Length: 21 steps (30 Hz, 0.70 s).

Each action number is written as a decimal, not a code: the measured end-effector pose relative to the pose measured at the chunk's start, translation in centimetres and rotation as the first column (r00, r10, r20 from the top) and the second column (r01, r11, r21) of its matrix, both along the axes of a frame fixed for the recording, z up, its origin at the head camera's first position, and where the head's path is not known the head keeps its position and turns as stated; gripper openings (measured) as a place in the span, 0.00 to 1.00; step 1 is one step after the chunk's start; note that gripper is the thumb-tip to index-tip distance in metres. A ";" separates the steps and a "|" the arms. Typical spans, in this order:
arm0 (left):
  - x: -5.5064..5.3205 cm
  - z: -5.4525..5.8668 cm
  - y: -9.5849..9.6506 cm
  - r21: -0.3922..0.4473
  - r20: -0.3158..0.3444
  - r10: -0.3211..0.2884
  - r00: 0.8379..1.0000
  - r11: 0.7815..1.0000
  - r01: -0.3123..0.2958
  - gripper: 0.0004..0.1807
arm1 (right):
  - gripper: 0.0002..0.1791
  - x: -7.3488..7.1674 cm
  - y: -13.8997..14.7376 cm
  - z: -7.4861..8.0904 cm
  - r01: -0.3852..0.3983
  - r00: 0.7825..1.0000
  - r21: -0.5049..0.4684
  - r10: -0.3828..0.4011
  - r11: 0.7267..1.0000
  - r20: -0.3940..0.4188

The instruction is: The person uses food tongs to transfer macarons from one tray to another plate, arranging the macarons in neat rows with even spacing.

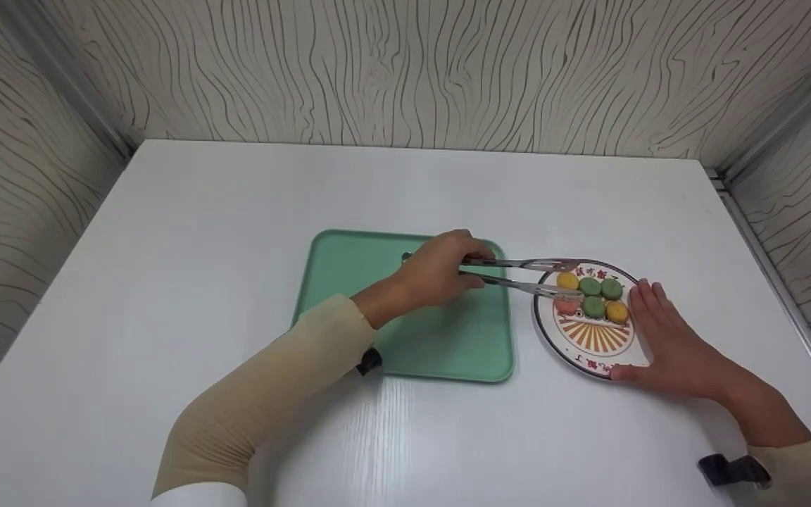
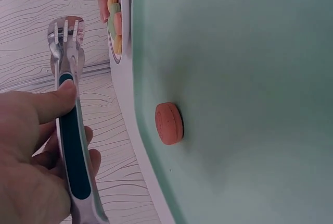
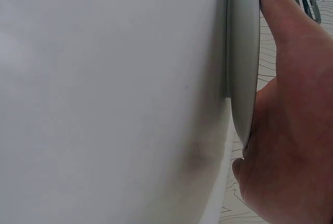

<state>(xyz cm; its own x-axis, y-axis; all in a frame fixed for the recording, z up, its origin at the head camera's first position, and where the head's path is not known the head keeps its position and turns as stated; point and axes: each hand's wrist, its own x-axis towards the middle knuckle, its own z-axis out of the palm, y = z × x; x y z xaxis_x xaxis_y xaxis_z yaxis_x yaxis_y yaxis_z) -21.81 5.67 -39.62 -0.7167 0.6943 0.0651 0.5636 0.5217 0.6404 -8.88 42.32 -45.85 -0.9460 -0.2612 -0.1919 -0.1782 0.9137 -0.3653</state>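
Note:
My left hand (image 1: 441, 271) grips metal tongs (image 2: 74, 146) with dark handle inlays, its thumb along one arm. In the head view the tongs reach rightward from above the green tray (image 1: 448, 348), arms apart, tips over the left part of the patterned plate (image 1: 552, 334). Yellow, green and pinkish macarons (image 1: 593, 306) sit in two rows on that plate, near the tips. A red macaron (image 2: 169, 123) stands on the tray in the left wrist view; my hand hides it in the head view. My right hand (image 1: 683, 362), fingers extended and thumb spread, rests against the plate's right rim.
Tray and plate are side by side on a white table (image 1: 166, 282), the plate to the right. Wood-grain patterned panels (image 1: 405, 77) surround the table at the back and sides.

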 end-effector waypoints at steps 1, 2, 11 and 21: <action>0.0 0.0 -0.1 -0.004 0.003 0.004 1.000 1.000 -0.004 0.16 | 0.73 0.0 0.0 0.0 -0.003 1.000 -0.002 0.003 1.000 -0.003; 0.0 -0.1 -0.3 -0.005 0.005 0.004 1.000 1.000 -0.004 0.16 | 0.73 0.0 0.0 0.0 -0.005 1.000 -0.004 0.005 1.000 -0.004; -0.1 -0.2 -2.1 0.007 0.047 0.021 0.999 1.000 -0.021 0.17 | 0.73 0.1 0.0 0.0 0.000 1.000 -0.011 0.000 1.000 0.009; -0.4 -0.4 -4.5 0.063 0.098 0.032 0.995 0.997 -0.038 0.22 | 0.72 0.1 0.1 0.0 -0.023 0.999 -0.008 0.023 1.000 -0.027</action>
